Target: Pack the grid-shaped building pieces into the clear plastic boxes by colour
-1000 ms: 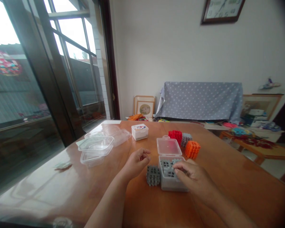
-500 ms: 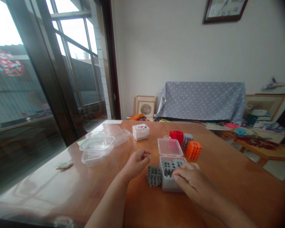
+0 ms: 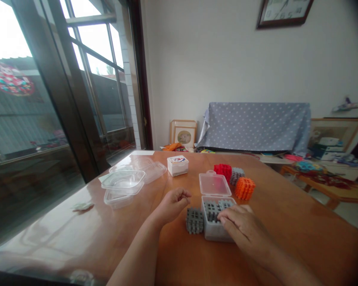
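A clear plastic box with its lid tipped back stands on the wooden table, holding grey lattice pieces. My right hand is at the box's right side, its fingers pressed together over the grey pieces; what they hold, if anything, is hidden. To the left of the box sits a dark grey lattice block. Just behind and left of that block, my left hand is curled above the table, its fingertips together. Whether something small is between them cannot be made out.
Behind the box are red, blue-grey and orange lattice blocks. A small white lidded box stands further left, near clear plastic containers. A crumpled item lies at left.
The whole view has shifted slightly. Both hands keep nearly the same places and poses, with the right still at the box.
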The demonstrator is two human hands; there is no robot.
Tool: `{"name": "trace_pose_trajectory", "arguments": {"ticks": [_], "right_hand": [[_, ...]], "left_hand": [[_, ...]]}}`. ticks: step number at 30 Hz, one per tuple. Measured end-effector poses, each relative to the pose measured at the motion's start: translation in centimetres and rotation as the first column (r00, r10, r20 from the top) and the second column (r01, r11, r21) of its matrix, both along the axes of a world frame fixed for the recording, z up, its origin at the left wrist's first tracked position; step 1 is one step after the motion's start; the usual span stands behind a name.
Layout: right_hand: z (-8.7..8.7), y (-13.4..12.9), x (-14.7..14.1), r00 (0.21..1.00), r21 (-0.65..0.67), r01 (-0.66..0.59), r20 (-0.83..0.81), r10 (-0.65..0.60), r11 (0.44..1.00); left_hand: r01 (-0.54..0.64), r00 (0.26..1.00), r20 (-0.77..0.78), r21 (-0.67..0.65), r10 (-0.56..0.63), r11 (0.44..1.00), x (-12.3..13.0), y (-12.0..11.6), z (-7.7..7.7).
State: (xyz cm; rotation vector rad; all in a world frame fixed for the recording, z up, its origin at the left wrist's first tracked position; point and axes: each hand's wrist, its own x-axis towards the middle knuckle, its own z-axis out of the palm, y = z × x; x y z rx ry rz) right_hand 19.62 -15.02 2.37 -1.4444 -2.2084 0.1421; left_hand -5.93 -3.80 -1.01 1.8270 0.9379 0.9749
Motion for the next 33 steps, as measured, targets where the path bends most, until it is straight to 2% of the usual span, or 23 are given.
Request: {"name": "trace_pose_trajectory", "arguments": {"ticks": [10, 17, 21, 23, 28, 33], "right_hand": [[-1.4, -0.2, -0.3, 0.997, 0.118, -0.028, -0.062, 0.035, 0.993], [-1.6, -0.4, 0.0, 0.994, 0.159, -0.05, -0.084, 0.064, 0.986], [-1.5, -0.5, 0.3, 0.986, 0.179, -0.044, -0.149, 0.071, 0.983], [-1.4, -0.5, 0.4, 0.979, 0.185, -0.031, -0.19, 0.067, 0.982], [-1.3, -0.6, 0.6, 0.96, 0.168, -0.01, -0.273, 0.057, 0.986], [-1.2, -0.5, 0.6, 0.96, 0.142, -0.007, -0.278, 0.046, 0.99]], "left_hand": [[-0.05, 0.998, -0.03, -0.037, 0.049, 0.998, 0.2, -0.4, -0.2], [0.005, 0.956, -0.292, -0.003, -0.006, 1.0, -0.4, -2.8, 1.6], [-0.003, 0.914, -0.405, -0.013, -0.002, 1.0, -0.9, -4.2, 1.6], [-0.006, 0.922, -0.387, -0.013, 0.0, 1.0, -0.9, -4.4, 1.1], [0.052, 0.973, -0.224, -0.05, -0.062, 0.997, -0.4, -4.5, -0.3], [0.042, 0.99, -0.13, -0.079, -0.053, 0.996, -0.4, -4.8, -0.5]]}}
